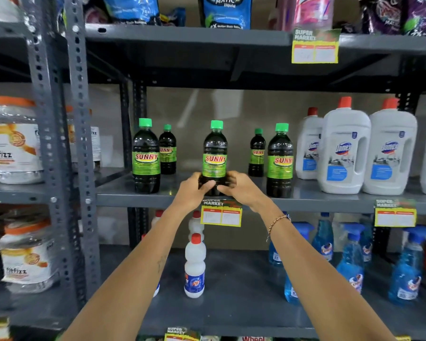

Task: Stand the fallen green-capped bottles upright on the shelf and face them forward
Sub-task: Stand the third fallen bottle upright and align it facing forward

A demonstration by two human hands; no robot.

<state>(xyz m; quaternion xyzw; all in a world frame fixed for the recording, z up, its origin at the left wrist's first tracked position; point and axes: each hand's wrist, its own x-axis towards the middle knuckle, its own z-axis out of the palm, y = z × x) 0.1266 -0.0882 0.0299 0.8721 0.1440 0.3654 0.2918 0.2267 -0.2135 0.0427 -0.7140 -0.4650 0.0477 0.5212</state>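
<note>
Grey shelf [138,194], both hands [217,188] gripping upright green-capped bottle [215,153], label forward

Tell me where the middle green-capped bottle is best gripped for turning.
Grip the middle bottle low on its wide base, from the front, one hand each side, as the left hand and right hand do. The neck is narrow and neighbours stand clear.

On the middle shelf [231,196] five bottles stand upright. I hold the centre bottle [215,153] at its base at the front edge, my left grip [194,190] and right grip [239,187] on either side. Two bottles [146,156] stand to its left, two more [280,159] to its right, the jugs [343,148] beyond those.
</note>
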